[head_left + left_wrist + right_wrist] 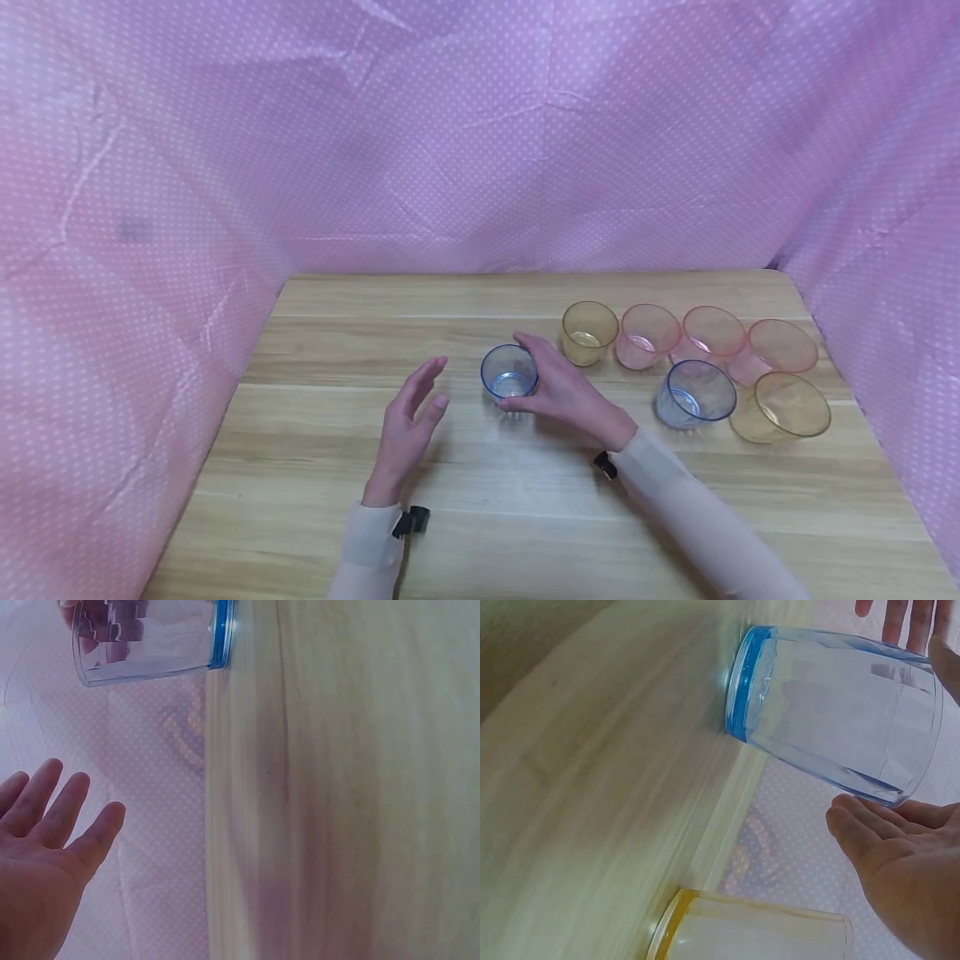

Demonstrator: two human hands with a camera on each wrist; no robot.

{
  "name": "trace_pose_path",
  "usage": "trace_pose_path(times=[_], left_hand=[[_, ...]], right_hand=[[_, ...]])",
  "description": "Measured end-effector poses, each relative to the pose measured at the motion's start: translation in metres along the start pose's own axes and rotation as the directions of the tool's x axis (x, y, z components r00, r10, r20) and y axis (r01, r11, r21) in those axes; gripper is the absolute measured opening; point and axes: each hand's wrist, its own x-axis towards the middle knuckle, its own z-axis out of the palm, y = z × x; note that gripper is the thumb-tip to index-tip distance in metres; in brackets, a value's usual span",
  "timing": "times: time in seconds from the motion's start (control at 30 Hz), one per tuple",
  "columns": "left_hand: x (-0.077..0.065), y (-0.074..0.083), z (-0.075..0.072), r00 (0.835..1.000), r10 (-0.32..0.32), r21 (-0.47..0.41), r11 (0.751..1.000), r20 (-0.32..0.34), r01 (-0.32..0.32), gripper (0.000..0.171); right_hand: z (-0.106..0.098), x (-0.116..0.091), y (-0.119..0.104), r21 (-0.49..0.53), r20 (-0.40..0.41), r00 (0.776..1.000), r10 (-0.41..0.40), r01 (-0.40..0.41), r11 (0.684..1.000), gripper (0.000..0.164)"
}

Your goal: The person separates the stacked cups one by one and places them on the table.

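A clear blue cup stands upright on the wooden table, a little right of the left hand. My right hand grips it from the right, thumb at the near side and fingers round the far side. In the right wrist view the right hand's fingers are against the upper wall of the blue cup, whose thick blue base is on the tabletop. My left hand hovers left of the cup, apart from it, holding nothing; its fingers are spread in the left wrist view.
Right of the held cup, a yellow cup and pink cups form a back row. Before them stand another blue cup and a yellow cup. Pink dotted cloth surrounds the table.
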Motion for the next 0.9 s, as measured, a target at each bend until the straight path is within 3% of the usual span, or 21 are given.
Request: trace_pose_path(times=[0.3, 0.63, 0.9], left_hand=[[0.0, 0.001, 0.002, 1.0, -0.004, -0.022, 1.0, -0.014, 0.003, 0.054], [0.0, -0.001, 0.004, 1.0, -0.004, -0.023, 1.0, -0.01, 0.004, 0.056], [0.0, 0.0, 0.005, 1.0, -0.007, -0.023, 1.0, -0.003, 0.007, 0.056]], right_hand=[[0.0, -0.002, 0.0, -0.032, -0.033, 0.999, -0.027, 0.026, 0.999, 0.091], [-0.009, -0.015, -0.002, 0.008, -0.167, 0.984, -0.061, 0.063, 0.998, 0.092], [-0.025, -0.033, -0.003, 0.021, -0.222, 0.975, -0.015, 0.02, 1.0, 0.091]])
